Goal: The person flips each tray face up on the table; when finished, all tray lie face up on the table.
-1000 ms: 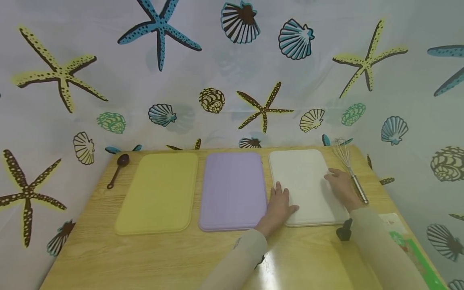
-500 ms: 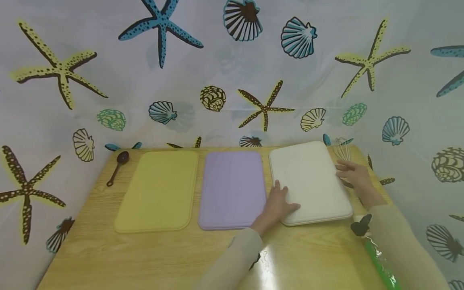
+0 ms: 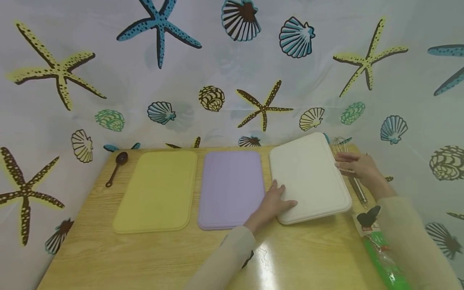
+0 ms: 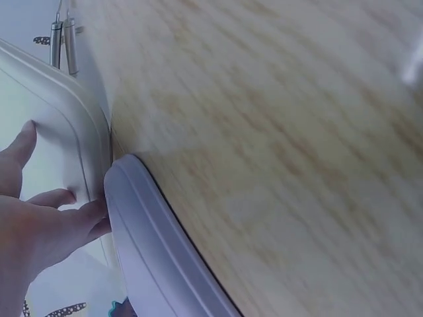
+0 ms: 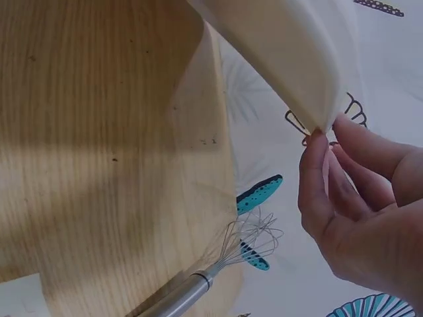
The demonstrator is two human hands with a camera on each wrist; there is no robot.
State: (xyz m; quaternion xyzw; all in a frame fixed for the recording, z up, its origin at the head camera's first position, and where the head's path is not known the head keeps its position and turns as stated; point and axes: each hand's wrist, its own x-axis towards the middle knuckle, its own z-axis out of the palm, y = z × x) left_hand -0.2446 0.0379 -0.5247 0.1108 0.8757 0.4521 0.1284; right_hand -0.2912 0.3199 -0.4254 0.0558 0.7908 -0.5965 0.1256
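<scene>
A white rectangular panel (image 3: pixel 311 173) with rounded corners and a stepped edge, like an upturned tray, tilts up on its right side in the head view. My right hand (image 3: pixel 357 165) pinches its raised right edge; the right wrist view shows thumb and fingertips at a corner. On its left edge rests my left hand (image 3: pixel 271 203), thumb spread over the top and fingers along the rim. Beside that hand lies a similar purple panel (image 3: pixel 232 189), flat on the table. The right wrist view looks at bare wood under the lifted side; part of the underside is hidden.
A similar yellow panel (image 3: pixel 156 193) lies flat at left, with a dark brown spoon (image 3: pixel 121 158) beyond it. Near the right edge are a wire whisk (image 5: pixel 188 290) and a green-and-clear package (image 3: pixel 384 257). A curtain (image 3: pixel 217 60) printed with shells and starfish hangs behind.
My right hand has moved right and up with the white panel's right edge, so the panel has gone from flat to tilted. My left hand stays at its left edge.
</scene>
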